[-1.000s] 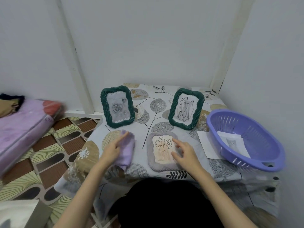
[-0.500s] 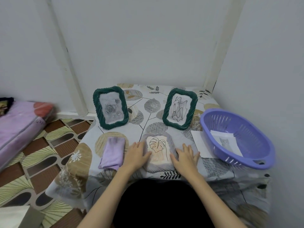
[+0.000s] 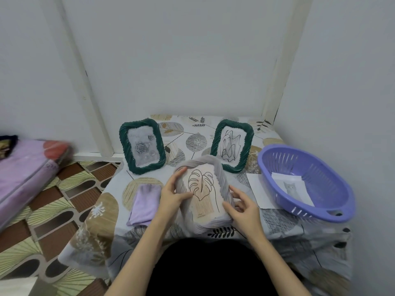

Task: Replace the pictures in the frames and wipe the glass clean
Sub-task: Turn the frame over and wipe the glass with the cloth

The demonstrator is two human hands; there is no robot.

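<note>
Both hands grip the grey frame (image 3: pixel 204 190) with the leaf print, left hand (image 3: pixel 171 196) and right hand (image 3: pixel 240 207) on its sides, tilted up over the desk (image 3: pixel 277 221), lilac cloth (image 3: pixel 145 202) just left.

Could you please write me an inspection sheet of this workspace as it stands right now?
Surface: low table under a leaf-print cloth, set in a corner.
Job's things: grey frame with a leaf drawing, held up off the cloth; two green frames standing behind, one with a rose picture, the other with a line drawing; folded purple cloth lying left of the grey frame.
Clutter: purple basket holding a cat picture; sheet of paper beside it.
Hands: left hand and right hand grip the grey frame's sides.
Cables: nothing seen.
Surroundings: white walls, patterned floor mat, pink mattress at left.
</note>
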